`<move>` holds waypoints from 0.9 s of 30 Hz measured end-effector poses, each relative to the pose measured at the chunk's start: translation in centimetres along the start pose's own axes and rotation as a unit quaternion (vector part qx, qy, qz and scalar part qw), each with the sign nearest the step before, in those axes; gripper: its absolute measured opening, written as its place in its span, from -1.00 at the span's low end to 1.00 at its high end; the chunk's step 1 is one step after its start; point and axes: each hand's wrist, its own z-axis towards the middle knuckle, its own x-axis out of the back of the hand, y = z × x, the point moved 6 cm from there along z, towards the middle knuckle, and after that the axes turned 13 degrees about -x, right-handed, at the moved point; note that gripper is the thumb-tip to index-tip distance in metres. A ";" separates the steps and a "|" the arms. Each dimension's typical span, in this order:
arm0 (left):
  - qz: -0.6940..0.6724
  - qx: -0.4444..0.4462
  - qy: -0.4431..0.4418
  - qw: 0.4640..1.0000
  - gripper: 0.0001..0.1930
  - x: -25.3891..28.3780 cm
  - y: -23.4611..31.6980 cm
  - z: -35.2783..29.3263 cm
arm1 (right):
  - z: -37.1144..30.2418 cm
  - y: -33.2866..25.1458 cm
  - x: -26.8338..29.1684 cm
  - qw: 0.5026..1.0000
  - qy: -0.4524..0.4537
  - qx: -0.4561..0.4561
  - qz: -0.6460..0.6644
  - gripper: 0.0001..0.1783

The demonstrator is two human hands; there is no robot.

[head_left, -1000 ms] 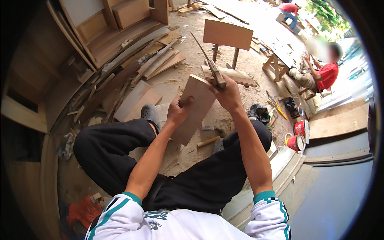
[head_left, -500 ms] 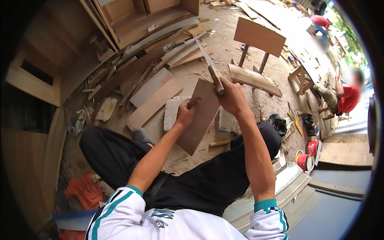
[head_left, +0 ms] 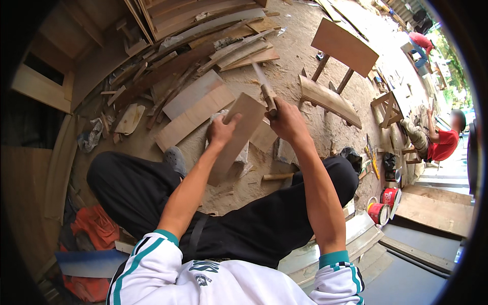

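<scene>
The left hand (head_left: 222, 131) pinches the board (head_left: 240, 129) by its left edge, thumb on the upper face; the board slants above the ground between the 2 bent knees, over a pale block (head_left: 244, 158); the right hand (head_left: 287, 122), just beside the board's upper right corner, is curled around the handle of a tool (head_left: 269, 99), whose long blade is blurred and points away. A stick (head_left: 278, 177) lies near the right leg; 2 red tins (head_left: 385, 205) stand to the right; scrap wood (head_left: 168, 84) lies at upper left.
</scene>
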 end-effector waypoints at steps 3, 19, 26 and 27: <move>0.066 0.008 0.087 0.994 -0.25 2.4 -3.7 -0.1 | -0.3 0.4 -1.5 0.997 -0.075 -0.015 -0.029 -0.63; -0.071 0.154 0.020 0.985 -0.25 -0.9 -7.7 -3.0 | -13.4 26.5 -14.6 0.932 -0.108 -0.293 -0.184 -0.39; -0.126 0.144 -0.014 0.982 -0.21 -4.4 -7.5 -3.0 | -18.5 33.1 -13.7 0.906 -0.113 -0.366 -0.178 -0.50; -0.125 0.140 -0.015 0.982 -0.21 -5.0 -7.2 -2.9 | -19.2 34.5 -13.4 0.896 -0.106 -0.394 -0.173 -0.51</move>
